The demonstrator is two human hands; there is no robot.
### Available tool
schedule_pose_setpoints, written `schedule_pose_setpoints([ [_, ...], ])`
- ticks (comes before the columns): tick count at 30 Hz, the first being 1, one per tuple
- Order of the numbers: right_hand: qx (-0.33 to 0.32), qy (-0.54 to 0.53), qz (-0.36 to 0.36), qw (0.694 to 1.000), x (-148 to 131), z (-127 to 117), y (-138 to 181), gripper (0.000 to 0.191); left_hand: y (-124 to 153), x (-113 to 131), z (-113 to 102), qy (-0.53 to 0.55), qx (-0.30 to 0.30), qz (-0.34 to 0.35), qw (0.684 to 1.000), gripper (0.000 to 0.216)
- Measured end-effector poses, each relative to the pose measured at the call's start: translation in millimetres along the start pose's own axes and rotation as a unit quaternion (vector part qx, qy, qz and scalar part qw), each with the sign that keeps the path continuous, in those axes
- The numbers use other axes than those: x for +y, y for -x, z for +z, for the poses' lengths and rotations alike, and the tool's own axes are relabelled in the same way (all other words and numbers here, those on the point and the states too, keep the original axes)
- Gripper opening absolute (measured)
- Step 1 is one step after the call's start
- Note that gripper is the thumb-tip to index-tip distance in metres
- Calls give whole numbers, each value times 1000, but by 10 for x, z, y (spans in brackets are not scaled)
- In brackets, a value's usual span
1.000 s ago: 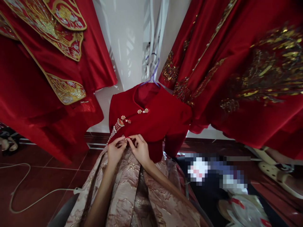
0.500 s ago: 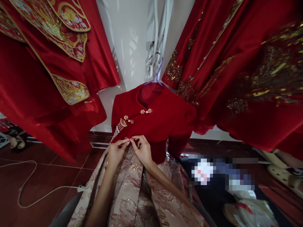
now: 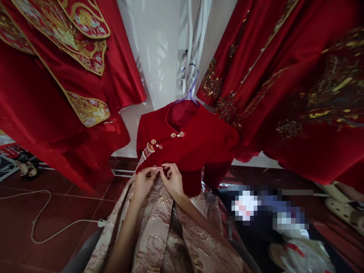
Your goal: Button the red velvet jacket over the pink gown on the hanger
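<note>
A red velvet jacket [image 3: 196, 144] hangs on a purple hanger [image 3: 190, 91] over a pale pink and gold brocade skirt [image 3: 167, 235]. Pearl clasps [image 3: 178, 134] and a tasselled brooch [image 3: 148, 148] run down its front flap. My left hand [image 3: 144, 181] and my right hand [image 3: 172, 179] meet at the jacket's lower left edge. Both pinch a small pearl fastening [image 3: 159, 167] there, fingertips almost touching.
Red robes with gold embroidery hang at the left [image 3: 57, 83] and at the right [image 3: 298, 87]. A white wall [image 3: 159, 57] stands behind. A white cable [image 3: 51, 227] loops over the dark red floor tiles at the left. Slippers [image 3: 344, 210] lie at the right.
The view has shifted slightly, so everything sits a little further right. My hands stay pinched at the same spot on the jacket's edge.
</note>
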State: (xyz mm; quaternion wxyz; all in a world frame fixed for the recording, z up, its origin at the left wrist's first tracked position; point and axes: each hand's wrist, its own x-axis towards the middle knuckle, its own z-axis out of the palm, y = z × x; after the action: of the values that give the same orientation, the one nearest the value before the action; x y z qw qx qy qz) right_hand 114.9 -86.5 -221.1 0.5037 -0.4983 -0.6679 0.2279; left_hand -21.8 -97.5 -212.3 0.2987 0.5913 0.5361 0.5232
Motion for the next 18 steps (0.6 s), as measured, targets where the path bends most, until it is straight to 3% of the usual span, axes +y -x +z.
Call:
schedule_pose_setpoints([
  [8, 10, -15, 20, 1000, 143, -14, 83, 29, 7, 43, 168, -5, 14, -22, 1000, 25],
  [16, 28, -21, 19, 999, 21, -92, 144, 25, 6, 225, 26, 27, -60, -39, 997, 26],
  [18, 41, -24, 0, 999, 15, -121, 174, 23, 32, 225, 47, 23, -54, -36, 998, 26],
])
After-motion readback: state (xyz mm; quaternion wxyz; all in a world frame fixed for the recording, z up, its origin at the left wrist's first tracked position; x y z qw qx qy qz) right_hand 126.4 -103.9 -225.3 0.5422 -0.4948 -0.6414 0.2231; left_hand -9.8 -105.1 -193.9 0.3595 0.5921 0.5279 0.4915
